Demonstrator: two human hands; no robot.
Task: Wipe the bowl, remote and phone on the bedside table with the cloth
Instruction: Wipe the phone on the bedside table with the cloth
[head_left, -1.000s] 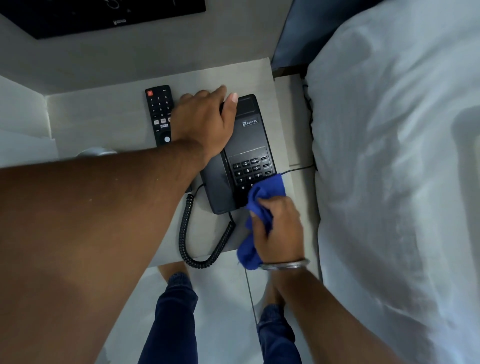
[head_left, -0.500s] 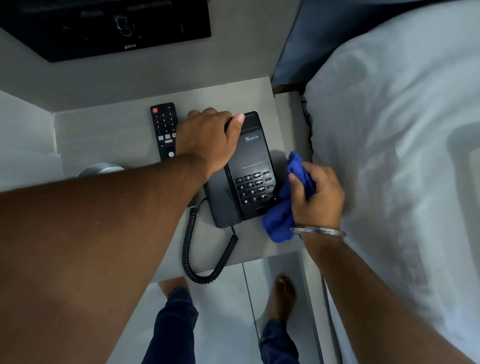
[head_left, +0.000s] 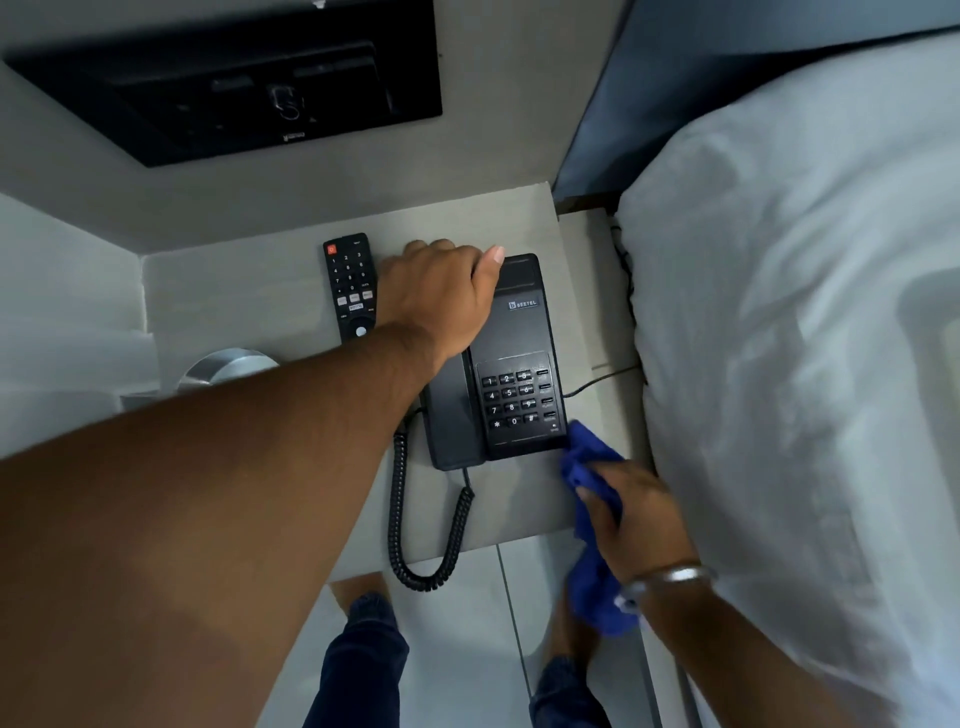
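A black desk phone (head_left: 519, 364) sits on the pale bedside table (head_left: 234, 291). My left hand (head_left: 441, 296) grips the top of its handset, on the phone's left side. My right hand (head_left: 636, 514) holds a bunched blue cloth (head_left: 587, 457) against the phone's near right corner; the cloth's tail hangs past the table's front edge. A black remote (head_left: 350, 286) lies just left of my left hand. A metal bowl (head_left: 228, 366) stands at the table's left, partly hidden by my left forearm.
The phone's coiled cord (head_left: 410, 545) loops over the table's front edge. A white pillow and bedding (head_left: 805, 338) press close on the right. A dark wall-mounted screen (head_left: 234, 88) hangs above. My legs and feet stand on the tiled floor (head_left: 457, 649) below.
My right hand with the cloth has slid from the phone's right side down to its near right corner. My left hand has stayed on the handset.
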